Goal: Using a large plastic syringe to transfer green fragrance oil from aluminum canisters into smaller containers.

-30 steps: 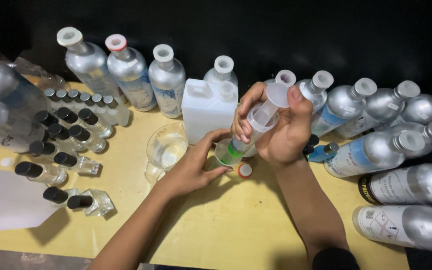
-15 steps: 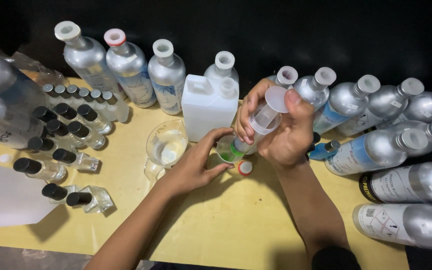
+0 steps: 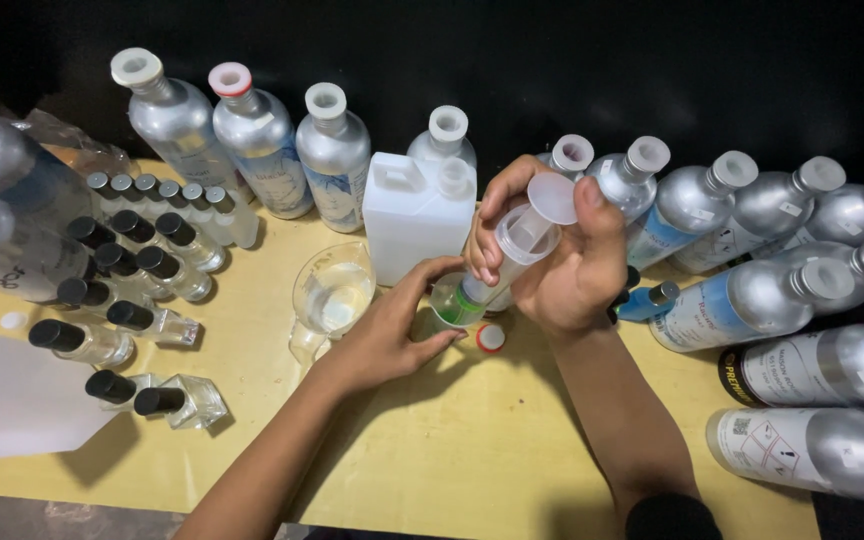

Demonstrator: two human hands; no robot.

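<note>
Bottle-crowded yellow table (image 3: 452, 450)

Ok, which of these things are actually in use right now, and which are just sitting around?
In use:
- right hand gripping the clear syringe, thumb on its plunger
- left hand steadying the small green-banded container under the syringe tip
- small round cap lying beside it

Lying about:
- glass beaker
- white plastic jug
- silver aluminium bottles
- small black-capped glass bottles
</note>
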